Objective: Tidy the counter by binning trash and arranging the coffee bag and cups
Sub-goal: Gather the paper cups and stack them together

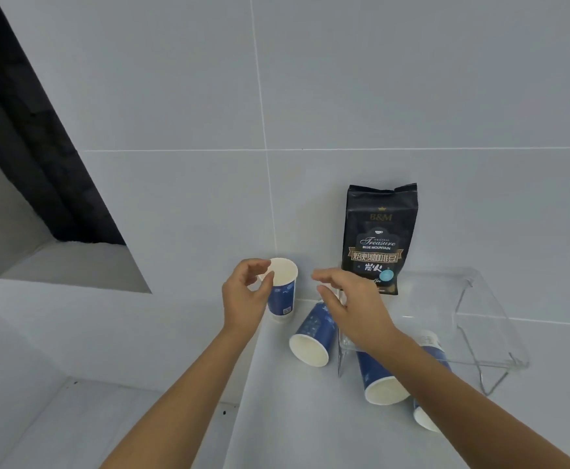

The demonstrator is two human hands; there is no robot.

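Observation:
A blue paper cup [283, 294] stands upright on the white counter [297, 418] near the wall. My left hand [243, 296] curls beside its rim, fingers apart and thumb at its side, not clasping it. A second blue cup [312, 335] lies on its side with its mouth toward me. My right hand [351, 302] hovers over it, open with fingers spread. Two more cups lie tipped under my right forearm, one [380, 380] by the stand and one [424, 416] mostly hidden. A dark coffee bag [376, 245] stands upright against the wall.
A clear acrylic stand [486, 336] sits at the right, with the coffee bag at its back left corner. A dark recessed opening [40, 170] cuts into the tiled wall at the left. A lower ledge [90, 418] lies left of the counter.

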